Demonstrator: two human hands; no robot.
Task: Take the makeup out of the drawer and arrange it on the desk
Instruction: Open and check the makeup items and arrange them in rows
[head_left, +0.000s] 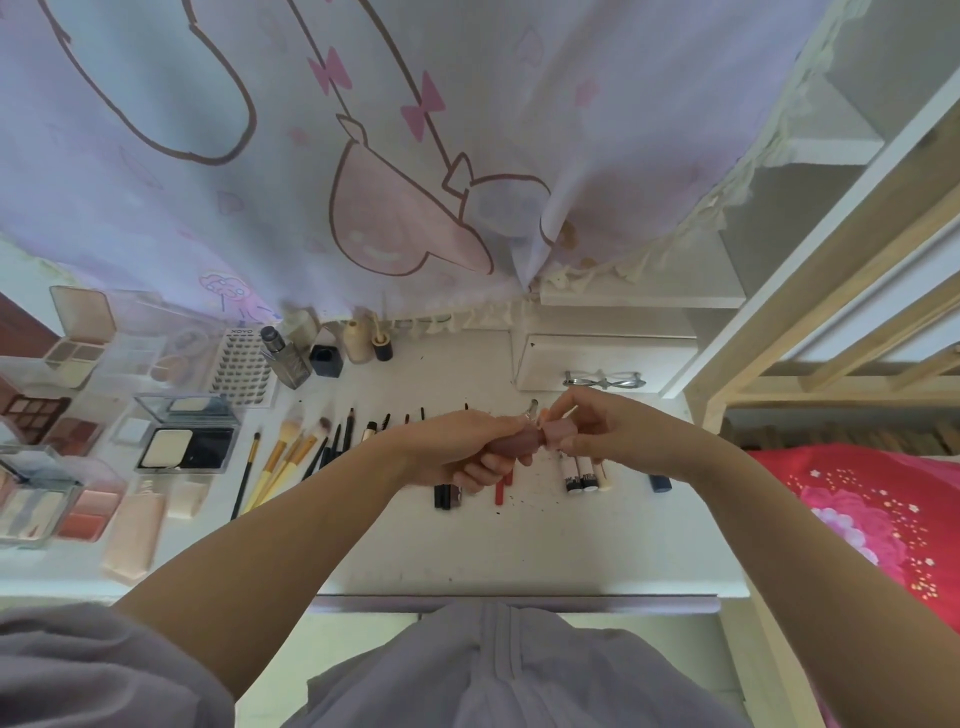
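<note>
Both hands grip one mauve tube (524, 441) above the desk (519, 545): left hand (467, 447) its body, right hand (587, 431) its cap

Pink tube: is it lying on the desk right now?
No, both hands, left and right, hold the pink tube up above the desk.

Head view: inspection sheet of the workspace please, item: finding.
Surface: white desk, dark specks near the middle.
Job's things: palettes and compacts at left; row of brushes and pencils; bottles at the back; small tubes lying under the right hand; mauve tube held above the desk.
Clutter: eyelash curler on the white box.
Hands: left hand wrapped around the mauve tube's body; right hand gripping its cap end.
Cables: nothing seen.
Surroundings: printed curtain hanging behind, wooden frame and red bedding at right.
</note>
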